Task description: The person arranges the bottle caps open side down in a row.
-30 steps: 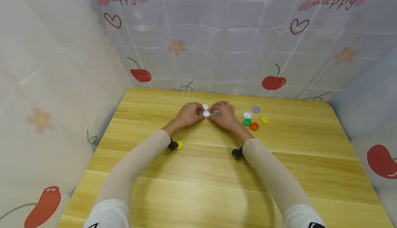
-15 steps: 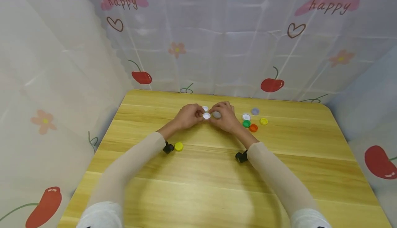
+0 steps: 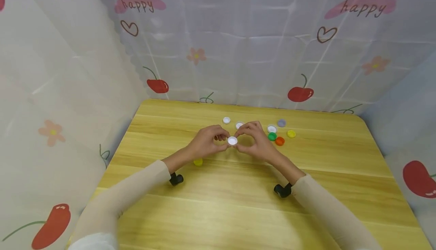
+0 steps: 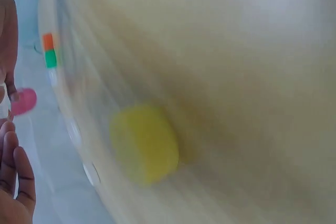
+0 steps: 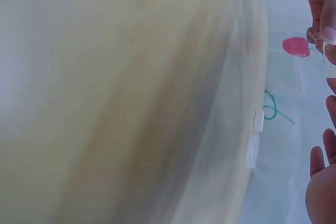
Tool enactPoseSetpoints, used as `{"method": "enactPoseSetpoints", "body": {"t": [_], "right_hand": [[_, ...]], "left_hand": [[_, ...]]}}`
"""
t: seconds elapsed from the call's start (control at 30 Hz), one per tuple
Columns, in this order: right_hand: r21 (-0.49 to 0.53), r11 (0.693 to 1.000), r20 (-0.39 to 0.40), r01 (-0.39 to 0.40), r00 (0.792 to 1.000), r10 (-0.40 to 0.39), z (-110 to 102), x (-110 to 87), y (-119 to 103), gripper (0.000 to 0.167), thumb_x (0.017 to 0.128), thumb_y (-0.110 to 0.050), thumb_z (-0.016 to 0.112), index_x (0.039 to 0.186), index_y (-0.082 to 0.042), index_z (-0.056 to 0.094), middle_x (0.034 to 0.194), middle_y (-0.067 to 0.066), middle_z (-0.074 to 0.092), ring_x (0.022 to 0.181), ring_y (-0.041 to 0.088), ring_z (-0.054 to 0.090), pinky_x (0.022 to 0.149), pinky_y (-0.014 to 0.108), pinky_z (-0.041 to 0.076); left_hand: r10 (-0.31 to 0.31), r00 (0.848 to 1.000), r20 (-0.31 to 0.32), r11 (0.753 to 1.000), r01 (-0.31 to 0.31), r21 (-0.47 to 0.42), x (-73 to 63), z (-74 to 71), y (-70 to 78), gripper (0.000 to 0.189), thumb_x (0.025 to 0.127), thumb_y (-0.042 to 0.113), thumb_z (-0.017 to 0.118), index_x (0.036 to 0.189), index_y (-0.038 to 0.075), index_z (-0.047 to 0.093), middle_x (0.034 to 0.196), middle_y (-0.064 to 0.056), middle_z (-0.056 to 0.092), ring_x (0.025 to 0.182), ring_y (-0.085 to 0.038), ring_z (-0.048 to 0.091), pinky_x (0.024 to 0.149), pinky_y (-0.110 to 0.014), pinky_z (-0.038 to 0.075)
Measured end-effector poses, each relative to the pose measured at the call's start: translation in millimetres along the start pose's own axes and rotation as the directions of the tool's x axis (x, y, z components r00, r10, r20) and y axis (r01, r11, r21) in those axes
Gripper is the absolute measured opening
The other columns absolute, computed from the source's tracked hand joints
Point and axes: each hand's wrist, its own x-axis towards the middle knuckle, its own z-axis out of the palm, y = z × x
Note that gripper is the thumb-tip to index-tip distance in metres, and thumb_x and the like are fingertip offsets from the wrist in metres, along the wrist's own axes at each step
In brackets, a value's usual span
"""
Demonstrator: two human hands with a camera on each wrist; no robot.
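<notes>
A small white bottle cap (image 3: 232, 140) is held above the table between my two hands, its hollow side up. My left hand (image 3: 206, 142) pinches its left edge with thumb and forefinger. My right hand (image 3: 260, 144) holds its right edge the same way, thumb and forefinger forming a ring. In the right wrist view the ribbed side of the white cap (image 5: 329, 62) shows between fingertips. A yellow cap (image 3: 198, 162) lies near my left wrist and looks large and blurred in the left wrist view. Behind the hands lie a white cap (image 3: 226, 120) and another white cap (image 3: 239, 125), partly covered by my right fingers.
To the right sit another white cap (image 3: 271, 129), a green cap (image 3: 272, 136), an orange cap (image 3: 280, 141), a yellow cap (image 3: 291, 134) and a pale purple cap (image 3: 281, 123). The wooden table (image 3: 211, 212) ends at a patterned curtain (image 3: 238, 53).
Both hands have come nearer to the body with the white cap between them, and the elbows spread wider. The two white caps behind show more fully, while the left yellow cap is now partly covered.
</notes>
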Motion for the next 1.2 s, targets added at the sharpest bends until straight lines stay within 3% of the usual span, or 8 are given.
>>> {"method": "enactPoseSetpoints", "body": {"t": [0.27, 0.4, 0.47, 0.6, 0.73, 0.8, 0.93, 1.2], "right_hand": [[0.046, 0.997, -0.051, 0.063, 0.997, -0.06, -2, -30.7, -12, 0.027, 0.085, -0.022, 0.092, 0.107, -0.028, 0.077, 0.117, -0.006, 0.07, 0.115, 0.015, 0.048, 0.101, 0.044, 0.042], [0.078, 0.992, -0.1, 0.102, 0.991, -0.094, -1, -37.0, -12, 0.031, 0.082, -0.016, 0.093, 0.105, -0.026, 0.077, 0.114, -0.004, 0.071, 0.114, 0.016, 0.05, 0.1, 0.043, 0.043], [0.087, 0.989, -0.123, 0.121, 0.986, -0.11, 0, -37.3, -12, 0.031, 0.081, -0.014, 0.093, 0.105, -0.025, 0.076, 0.114, -0.004, 0.071, 0.114, 0.016, 0.051, 0.101, 0.042, 0.042], [0.087, 0.984, -0.16, 0.158, 0.977, -0.142, 3, -37.8, -12, 0.031, 0.08, -0.013, 0.093, 0.104, -0.024, 0.076, 0.113, -0.003, 0.071, 0.113, 0.018, 0.051, 0.1, 0.041, 0.041], [0.053, 0.978, -0.179, 0.2, 0.966, -0.188, 2, -41.4, -14, 0.032, 0.077, -0.011, 0.093, 0.103, -0.022, 0.077, 0.11, -0.001, 0.072, 0.113, 0.019, 0.051, 0.1, 0.039, 0.041], [0.031, 0.973, -0.18, 0.228, 0.959, -0.219, 1, -43.3, -16, 0.032, 0.076, -0.01, 0.093, 0.103, -0.021, 0.078, 0.11, -0.001, 0.073, 0.113, 0.021, 0.052, 0.1, 0.038, 0.041], [-0.006, 0.961, -0.17, 0.275, 0.947, -0.272, 0, -46.9, -19, 0.033, 0.075, -0.01, 0.092, 0.103, -0.02, 0.078, 0.11, 0.0, 0.074, 0.112, 0.022, 0.053, 0.1, 0.038, 0.041], [-0.029, 0.958, -0.134, 0.284, 0.949, -0.285, 1, -52.0, -21, 0.034, 0.075, -0.012, 0.093, 0.105, -0.021, 0.078, 0.113, -0.001, 0.073, 0.114, 0.021, 0.053, 0.101, 0.037, 0.043]], "left_hand": [[0.083, 0.995, -0.051, 0.991, -0.088, -0.103, -18.5, 9.8, 22.9, 0.023, 0.092, 0.023, 0.087, 0.112, 0.016, 0.078, 0.097, 0.002, 0.072, 0.089, -0.013, 0.067, 0.082, -0.028, 0.06], [-0.004, 1.0, 0.011, 0.953, 0.008, -0.301, -21.5, 10.7, 25.1, 0.022, 0.096, 0.026, 0.084, 0.115, 0.018, 0.078, 0.099, 0.002, 0.073, 0.089, -0.012, 0.066, 0.081, -0.028, 0.059], [-0.084, 0.995, 0.062, 0.885, 0.103, -0.454, -21.7, 10.2, 23.2, 0.019, 0.098, 0.022, 0.081, 0.116, 0.016, 0.079, 0.102, 0.001, 0.075, 0.092, -0.015, 0.068, 0.082, -0.028, 0.059], [-0.214, 0.957, 0.195, 0.677, 0.289, -0.677, -20.0, 9.8, 19.2, 0.019, 0.102, 0.015, 0.075, 0.119, 0.008, 0.079, 0.107, -0.001, 0.078, 0.096, -0.022, 0.071, 0.086, -0.033, 0.061], [-0.289, 0.896, 0.336, 0.494, 0.44, -0.75, -18.5, 10.9, 19.3, 0.021, 0.103, 0.016, 0.073, 0.119, 0.004, 0.077, 0.1, 0.003, 0.078, 0.084, -0.018, 0.063, 0.082, -0.034, 0.057], [-0.3, 0.876, 0.379, 0.446, 0.48, -0.755, -18.5, 11.1, 20.2, 0.019, 0.102, 0.016, 0.073, 0.116, 0.004, 0.078, 0.095, 0.004, 0.076, 0.079, -0.015, 0.056, 0.078, -0.032, 0.052], [-0.278, 0.86, 0.427, 0.433, 0.51, -0.743, -19.3, 10.5, 21.7, 0.013, 0.102, 0.015, 0.071, 0.109, 0.006, 0.078, 0.089, 0.005, 0.073, 0.076, -0.014, 0.054, 0.073, -0.029, 0.048], [-0.223, 0.86, 0.458, 0.503, 0.504, -0.702, -20.4, 11.7, 21.5, 0.015, 0.102, 0.015, 0.07, 0.107, 0.004, 0.077, 0.09, -0.003, 0.072, 0.078, -0.015, 0.058, 0.074, -0.028, 0.051]]}}
